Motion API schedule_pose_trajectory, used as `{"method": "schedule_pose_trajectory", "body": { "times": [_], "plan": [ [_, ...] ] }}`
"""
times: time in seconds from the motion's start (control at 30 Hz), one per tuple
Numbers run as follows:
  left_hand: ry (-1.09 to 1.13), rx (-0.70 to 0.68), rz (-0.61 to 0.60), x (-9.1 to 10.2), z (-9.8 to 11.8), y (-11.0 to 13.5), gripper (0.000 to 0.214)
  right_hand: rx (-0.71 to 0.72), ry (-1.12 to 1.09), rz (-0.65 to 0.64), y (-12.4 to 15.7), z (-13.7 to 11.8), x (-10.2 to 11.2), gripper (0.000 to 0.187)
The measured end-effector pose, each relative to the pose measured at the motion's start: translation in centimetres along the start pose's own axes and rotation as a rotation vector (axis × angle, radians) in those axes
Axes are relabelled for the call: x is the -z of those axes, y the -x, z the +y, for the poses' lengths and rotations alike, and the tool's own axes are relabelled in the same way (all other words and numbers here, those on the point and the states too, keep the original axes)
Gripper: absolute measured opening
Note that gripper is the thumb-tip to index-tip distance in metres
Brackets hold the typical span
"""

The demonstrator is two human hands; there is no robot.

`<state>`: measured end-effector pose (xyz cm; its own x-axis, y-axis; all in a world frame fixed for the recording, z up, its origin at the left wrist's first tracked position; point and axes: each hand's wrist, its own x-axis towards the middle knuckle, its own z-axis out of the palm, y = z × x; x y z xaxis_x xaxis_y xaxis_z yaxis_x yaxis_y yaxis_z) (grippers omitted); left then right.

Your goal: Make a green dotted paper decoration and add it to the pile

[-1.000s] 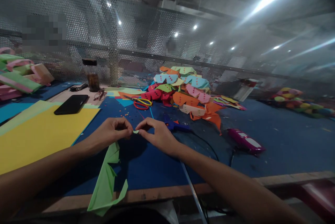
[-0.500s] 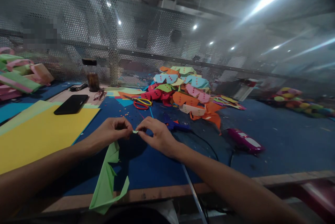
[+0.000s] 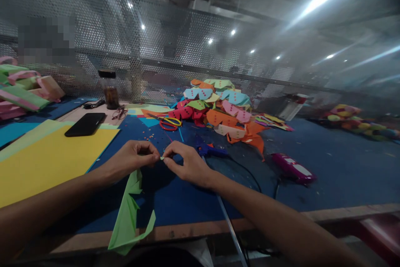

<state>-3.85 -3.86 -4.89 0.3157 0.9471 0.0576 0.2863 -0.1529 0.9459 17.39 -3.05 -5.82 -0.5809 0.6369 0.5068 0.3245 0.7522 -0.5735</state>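
Observation:
Over the blue tabletop my left hand (image 3: 139,156) and my right hand (image 3: 186,163) face each other, fingertips almost meeting. Both pinch a tiny pale green piece of paper (image 3: 162,158), mostly covered by the fingers. Beneath my left hand lies a folded light green paper (image 3: 127,217) with a notched edge, its lower end reaching past the table's front edge. Whether the tiny piece is joined to it is hidden. Beyond my right hand sits a blue glue gun (image 3: 211,149) with a black cord, and scissors (image 3: 168,123) with red and yellow handles lie farther back.
A heap of coloured folded paper shapes (image 3: 225,113) stands at the back. On the left are yellow sheets (image 3: 62,158), a black phone (image 3: 85,124), a lidded jar (image 3: 111,92) and glasses (image 3: 119,112). A purple device (image 3: 293,169) lies at right. A glue stick (image 3: 229,225) crosses the front edge.
My fingertips have drawn slightly closer, so less of the tiny green paper shows. The folded green paper has shifted very slightly right.

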Motion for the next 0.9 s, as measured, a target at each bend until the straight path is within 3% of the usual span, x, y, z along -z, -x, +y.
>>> {"method": "schedule_pose_trajectory", "body": {
  "times": [0.47,0.9],
  "plan": [
    [-0.019,-0.007,-0.023,0.08,-0.23,0.0,0.016,0.103,0.09,0.007,0.03,0.48,-0.22,0.004],
    [-0.001,-0.001,-0.026,0.1,-0.09,-0.07,0.021,-0.018,0.015,-0.009,-0.01,0.34,-0.16,0.005]
  ]
}}
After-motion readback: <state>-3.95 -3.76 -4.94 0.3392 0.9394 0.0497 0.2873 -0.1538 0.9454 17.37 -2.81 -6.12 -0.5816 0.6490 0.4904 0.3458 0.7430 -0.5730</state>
